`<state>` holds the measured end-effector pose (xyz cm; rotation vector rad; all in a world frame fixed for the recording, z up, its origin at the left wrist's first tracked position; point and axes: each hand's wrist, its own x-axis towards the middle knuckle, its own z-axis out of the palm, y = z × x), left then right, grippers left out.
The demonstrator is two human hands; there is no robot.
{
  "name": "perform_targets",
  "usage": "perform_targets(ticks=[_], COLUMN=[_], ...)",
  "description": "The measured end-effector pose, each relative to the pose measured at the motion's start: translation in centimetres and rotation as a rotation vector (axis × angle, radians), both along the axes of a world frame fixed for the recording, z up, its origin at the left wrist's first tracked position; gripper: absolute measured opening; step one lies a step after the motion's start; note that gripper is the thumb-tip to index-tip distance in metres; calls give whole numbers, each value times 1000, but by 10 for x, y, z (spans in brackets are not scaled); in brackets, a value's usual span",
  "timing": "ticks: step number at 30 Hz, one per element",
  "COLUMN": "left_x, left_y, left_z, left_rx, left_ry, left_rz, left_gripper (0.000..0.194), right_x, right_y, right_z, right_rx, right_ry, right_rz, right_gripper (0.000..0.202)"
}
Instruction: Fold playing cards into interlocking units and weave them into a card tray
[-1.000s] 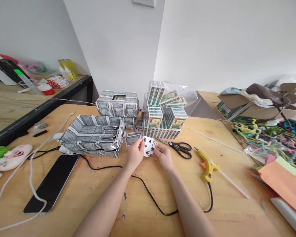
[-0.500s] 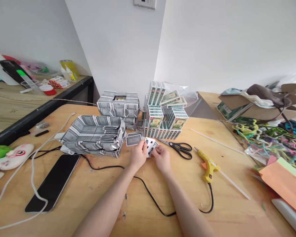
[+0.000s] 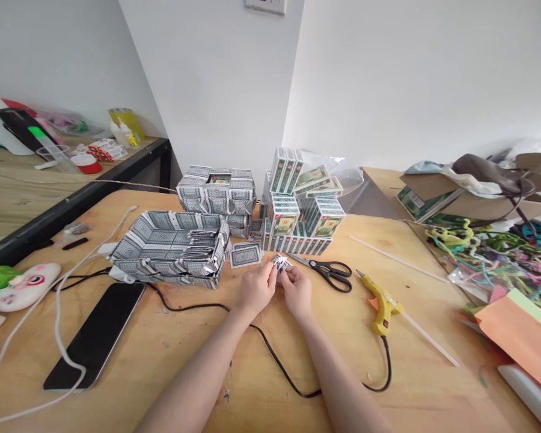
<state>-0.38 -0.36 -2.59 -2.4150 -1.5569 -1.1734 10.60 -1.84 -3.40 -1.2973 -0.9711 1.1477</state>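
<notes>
At the middle of the surface (image 3: 189,355), in the head view, the left hand (image 3: 258,290) and the right hand (image 3: 296,291) hold playing cards (image 3: 280,263) between them. Fingers of both hands are closed on the cards, which are partly hidden; their exact number cannot be told. Face-down cards (image 3: 246,254) lie just beside the left hand, between it and an open tray (image 3: 155,237) built of cards. Behind the tray stands a second card structure (image 3: 216,191). Boxes (image 3: 285,218) of cards are stacked beyond the hands. Black-handled scissors (image 3: 331,272) lie near the right hand, blades towards the held cards. Further right lies a yellow glue gun (image 3: 381,307), its black cord running across the surface. A phone (image 3: 97,334) lies at left, a white cable (image 3: 58,313) crossing it.
</notes>
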Motion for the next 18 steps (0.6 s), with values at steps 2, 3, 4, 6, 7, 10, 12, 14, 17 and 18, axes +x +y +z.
perform_targets(ticks=[2,3,4,6,7,10,12,14,17,18], left_x=[0,0,1,1,1,2,2,1,1,0], left_y=[0,-1,-1,-1,-2,-2,-3,-3,-4,-3], left_z=[0,0,0,1,2,3,4,5,4,4], left_rx=[5,4,4,7,13,41,64,88,112,116], left_ry=[5,7,8,14,19,36,43,45,28,13], left_rz=[-12,-18,-23,-35,-42,-64,-79,-92,-80,-64], left_gripper=[26,25,25,25,26,27,27,27,26,26], right_x=[1,2,2,3,4,5,5,6,9,10], right_y=[0,1,1,1,1,0,-1,-1,1,1], right_z=[-1,-2,-2,-2,-2,1,3,5,6,7], right_rx=[7,10,10,-4,-14,-28,-32,-46,-49,-43], right_ry=[-16,-30,-51,-105,-131,-167,-176,-194,-160,-108], right_rz=[-11,-19,-29,-51,-63,-84,-99,-130,-159,-149], right_gripper=[20,20,21,23,24,27,28,28,29,28])
